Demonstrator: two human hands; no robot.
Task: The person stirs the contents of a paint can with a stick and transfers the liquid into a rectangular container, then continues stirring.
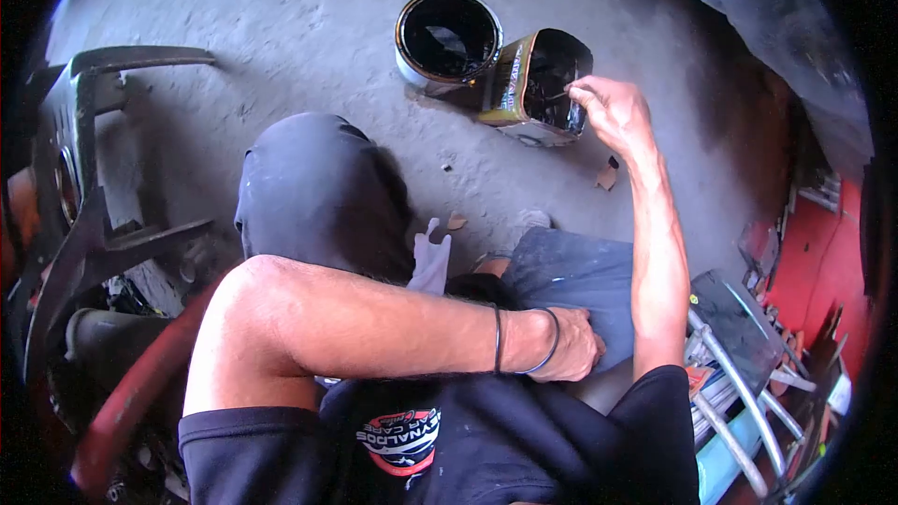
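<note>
My right hand (613,112) is closed in a pinch at the right rim of an open rectangular tin (511,84), on a thin stick-like thing (568,88) that reaches into it. Dark, shiny matter coats the tin's inside. Touching or nearly touching the tin on its left is a round metal can (418,75) with dark liquid in it. My left arm crosses my body, with dark bands at the wrist. My left hand (566,346) rests on the dark cloth over my right thigh (571,271), its fingers curled in and partly hidden.
A dark metal frame part (89,122) stands on the left, near a red bar (150,388). Metal tubes (739,393) and clutter lie at right by a red panel (823,252). Leaf-like scraps (607,178) lie on the grey floor (281,28). Clear plastic sheeting (767,9) hangs at upper right.
</note>
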